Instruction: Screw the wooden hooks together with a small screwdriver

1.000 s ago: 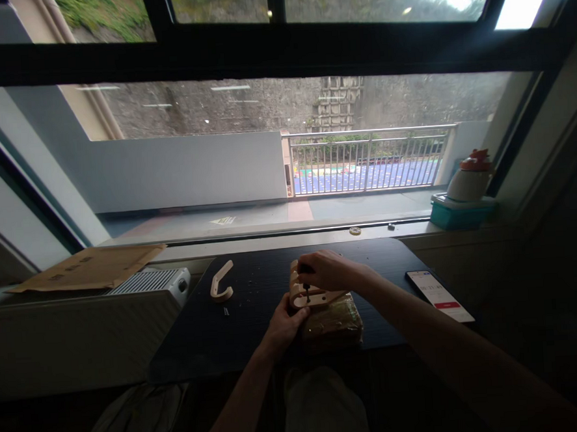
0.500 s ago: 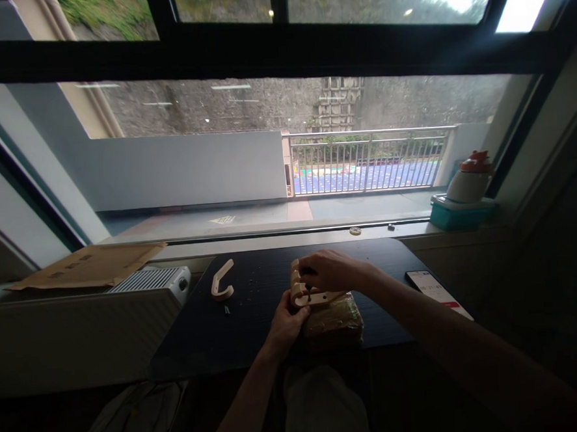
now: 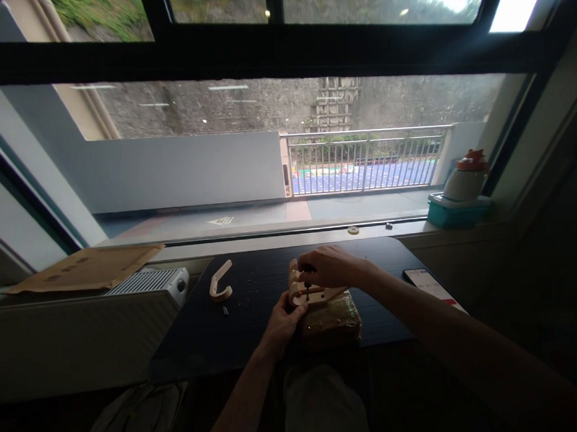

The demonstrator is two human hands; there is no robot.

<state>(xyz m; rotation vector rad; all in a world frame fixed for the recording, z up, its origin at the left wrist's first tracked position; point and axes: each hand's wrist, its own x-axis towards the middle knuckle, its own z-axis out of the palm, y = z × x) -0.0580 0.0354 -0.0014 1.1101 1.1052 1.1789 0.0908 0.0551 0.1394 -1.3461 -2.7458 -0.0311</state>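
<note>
In the head view a light wooden piece [image 3: 317, 297] with dark holes rests on a brown, shiny-wrapped block [image 3: 330, 319] at the table's front. My left hand [image 3: 284, 320] grips the piece's left end, thumb on the near side. Above it, my right hand [image 3: 328, 267] is closed around the dark handle of a screwdriver [image 3: 308, 292]. Its shaft points down at the wood; the tip is too small to make out. To the left lie a loose J-shaped wooden hook [image 3: 219, 284] and small screws [image 3: 225, 311].
A phone [image 3: 434, 288] lies on the right of the dark table [image 3: 203, 342]. Beyond stands a window sill with a teal box [image 3: 457, 211], a white bottle [image 3: 465, 180] and a tape roll [image 3: 352, 230]. A radiator [image 3: 148, 280] with a cardboard envelope [image 3: 86, 266] is at left.
My right hand has shifted slightly on the screwdriver, its fingers turned a little. The left hand keeps its hold; the whole view has drifted slightly.
</note>
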